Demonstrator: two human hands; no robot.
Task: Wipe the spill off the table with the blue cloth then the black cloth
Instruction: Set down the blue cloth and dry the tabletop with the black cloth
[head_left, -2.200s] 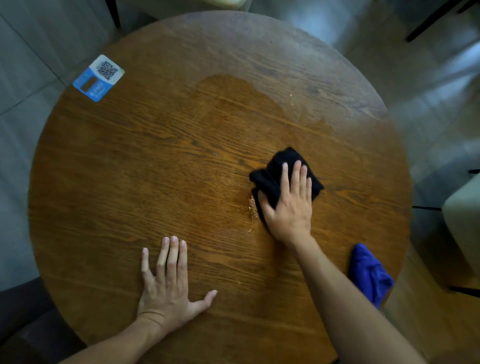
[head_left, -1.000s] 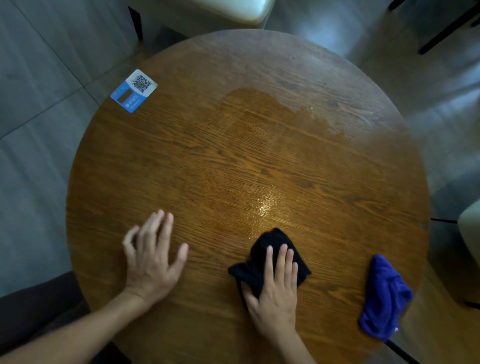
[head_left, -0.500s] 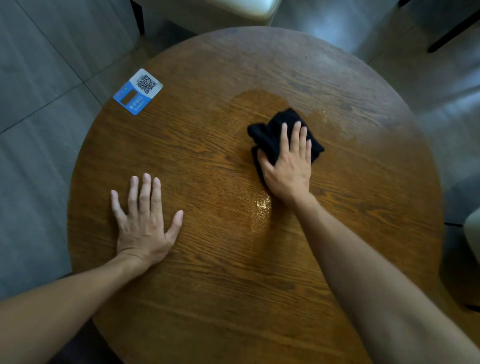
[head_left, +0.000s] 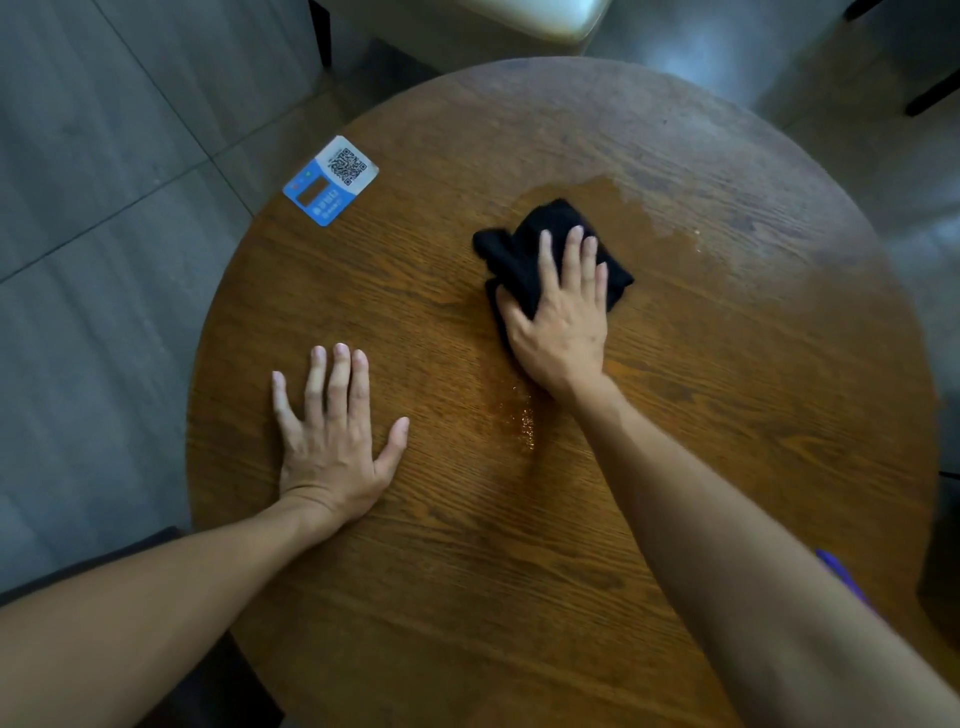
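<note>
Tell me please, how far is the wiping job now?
Blue cloth lies aside near the table's edge, so that pass looks done. In hand: the right hand presses the black cloth flat on the wet patch. Left: glistening droplets near the wrist. The left hand rests flat on the table.

Black cloth, brown wood-grain table, blue-and-white QR sticker, grey floor tiles

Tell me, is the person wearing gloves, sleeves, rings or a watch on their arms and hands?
No. Both arms are bare as far up as the picture shows, with no sleeves in view. The left hand and the right hand have no gloves, and no rings, watch or bracelet show on the fingers or wrists. The fingernails look short and unpainted.
</note>
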